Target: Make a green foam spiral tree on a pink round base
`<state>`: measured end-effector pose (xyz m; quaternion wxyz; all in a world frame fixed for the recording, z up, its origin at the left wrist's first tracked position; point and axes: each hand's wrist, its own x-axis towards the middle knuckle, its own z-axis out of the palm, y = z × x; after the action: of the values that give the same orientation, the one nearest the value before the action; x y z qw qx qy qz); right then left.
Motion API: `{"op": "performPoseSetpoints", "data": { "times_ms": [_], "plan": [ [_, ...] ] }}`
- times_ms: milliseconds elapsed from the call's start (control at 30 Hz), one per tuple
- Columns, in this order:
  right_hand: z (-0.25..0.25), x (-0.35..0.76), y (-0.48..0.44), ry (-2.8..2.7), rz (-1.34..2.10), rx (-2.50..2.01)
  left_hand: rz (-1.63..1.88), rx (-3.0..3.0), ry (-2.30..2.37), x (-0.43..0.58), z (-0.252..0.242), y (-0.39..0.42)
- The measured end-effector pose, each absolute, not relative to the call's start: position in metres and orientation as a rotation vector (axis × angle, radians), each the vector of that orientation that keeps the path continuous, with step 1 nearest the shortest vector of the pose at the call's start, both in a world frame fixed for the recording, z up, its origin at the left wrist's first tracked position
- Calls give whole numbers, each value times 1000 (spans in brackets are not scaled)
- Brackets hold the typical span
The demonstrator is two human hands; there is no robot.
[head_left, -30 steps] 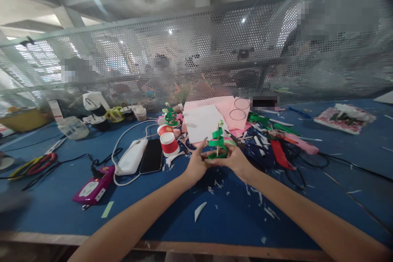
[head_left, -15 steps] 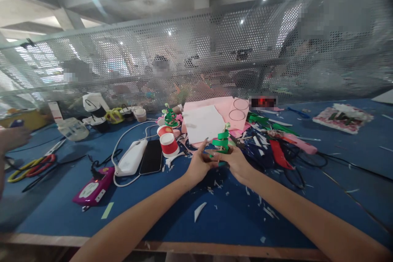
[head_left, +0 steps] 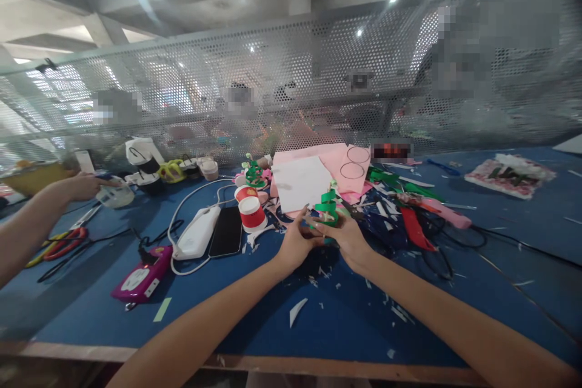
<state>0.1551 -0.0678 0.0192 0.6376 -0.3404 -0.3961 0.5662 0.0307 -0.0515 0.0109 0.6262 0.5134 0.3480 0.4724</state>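
Note:
Both my hands meet over the middle of the blue table (head_left: pixel 345 333). They hold a small green paper spiral tree (head_left: pixel 328 206) on a thin wooden stick, upright. My left hand (head_left: pixel 295 241) pinches its base from the left with curled fingers. My right hand (head_left: pixel 346 239) cups the base from the right. Paper scraps (head_left: pixel 297 310) lie on the table below my wrists.
Left of my hands stand red and white paper cups (head_left: pixel 251 212), a black phone (head_left: pixel 226 231), a white power bank (head_left: pixel 195 233) and a magenta device (head_left: pixel 140 271). Pink and white sheets (head_left: pixel 304 179) lie behind, tools and cables (head_left: pixel 416 227) to the right. Another person's hand (head_left: pixel 86 186) reaches in at far left. A perforated metal screen (head_left: pixel 291 73) backs the table.
The green spiral has been pressed lower on its stick between my hands. Another person's arm has come in from the left and reached toward a clear container.

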Motion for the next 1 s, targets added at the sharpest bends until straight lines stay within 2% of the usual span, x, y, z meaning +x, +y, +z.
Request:
{"op": "performPoseSetpoints", "data": {
  "times_ms": [233,400,667,1000],
  "plan": [
    [22,160,-69,-1052,1269,-874,1086,1244,863,28,11,-52],
    [16,171,-62,-1174,1042,-975,1105,1226,879,27,13,-54],
    [18,171,-64,-1201,926,-939,1117,1274,914,26,12,-54],
    [12,170,-68,-1323,811,-1172,1235,1406,1100,23,19,-55]
  ]
}}
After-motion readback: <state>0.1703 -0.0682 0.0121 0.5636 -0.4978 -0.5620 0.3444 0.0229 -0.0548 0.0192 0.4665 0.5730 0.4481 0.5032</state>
